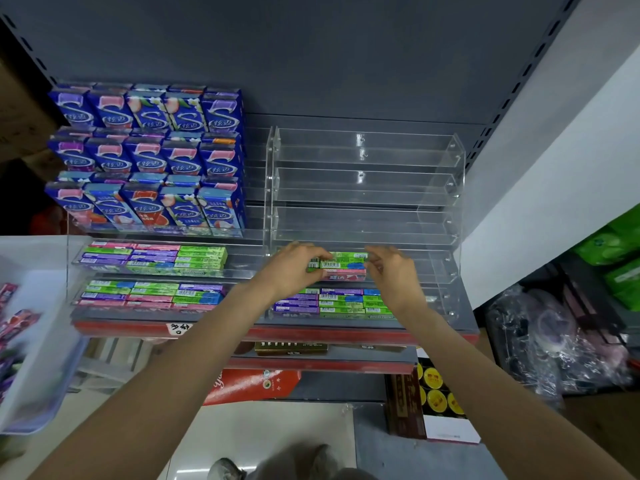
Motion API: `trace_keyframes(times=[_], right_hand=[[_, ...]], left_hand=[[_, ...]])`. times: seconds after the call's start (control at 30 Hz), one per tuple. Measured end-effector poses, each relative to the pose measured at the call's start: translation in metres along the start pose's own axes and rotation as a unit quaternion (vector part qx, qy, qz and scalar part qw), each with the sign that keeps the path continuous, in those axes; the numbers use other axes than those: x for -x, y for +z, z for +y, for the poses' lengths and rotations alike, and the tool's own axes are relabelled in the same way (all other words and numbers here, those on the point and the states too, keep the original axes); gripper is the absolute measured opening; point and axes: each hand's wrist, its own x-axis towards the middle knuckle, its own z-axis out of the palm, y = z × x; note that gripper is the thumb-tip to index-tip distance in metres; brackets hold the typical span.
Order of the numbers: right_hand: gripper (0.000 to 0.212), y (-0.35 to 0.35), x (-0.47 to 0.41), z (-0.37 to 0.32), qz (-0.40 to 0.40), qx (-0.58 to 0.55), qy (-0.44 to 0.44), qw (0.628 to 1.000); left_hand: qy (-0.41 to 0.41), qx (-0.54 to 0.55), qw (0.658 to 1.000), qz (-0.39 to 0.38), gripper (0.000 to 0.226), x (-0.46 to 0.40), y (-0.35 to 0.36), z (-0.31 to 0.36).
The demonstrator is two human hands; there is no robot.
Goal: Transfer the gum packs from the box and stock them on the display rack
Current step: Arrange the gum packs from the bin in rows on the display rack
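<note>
Both the left hand [294,268] and right hand [391,271] pinch barcoded green gum packs [343,261] on the display rack [446,237].

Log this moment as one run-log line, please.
stage: stocking | left hand + right hand: gripping gum packs | location: right acrylic rack, second tier up | upper tiers: empty

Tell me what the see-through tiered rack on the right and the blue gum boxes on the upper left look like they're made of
The tiered rack looks like clear acrylic, glossy: the grey back panel shows straight through it, and its edges and bends catch white glints. It could be another rigid clear plastic. The blue gum boxes look like printed cardboard with a slight sheen: sharp folded corners, flat faces, soft highlights on the print.
</note>
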Motion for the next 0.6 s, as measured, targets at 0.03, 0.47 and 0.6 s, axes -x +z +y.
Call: trace_keyframes(times=[0.03, 0.47, 0.6], right_hand=[[0.029, -0.001, 0.001, 0.0, -0.009, 0.003, -0.011, 1.0], [0.032, 0.005, 0.012, -0.046, -0.04, 0.089, -0.108, 0.989], [0.026, 0.033, 0.011, -0.108, -0.06, 0.008, -0.13, 0.99]], left_hand=[[0.008, -0.023, 1.0, 0.008, 0.041, 0.002, 0.0, -0.001], [0.022, -0.055, 0.991, 0.122, 0.035, 0.031, -0.006, -0.014], [-0.002, 0.022, 0.976, 0.217, 0.023, 0.073, -0.03, -0.045]])
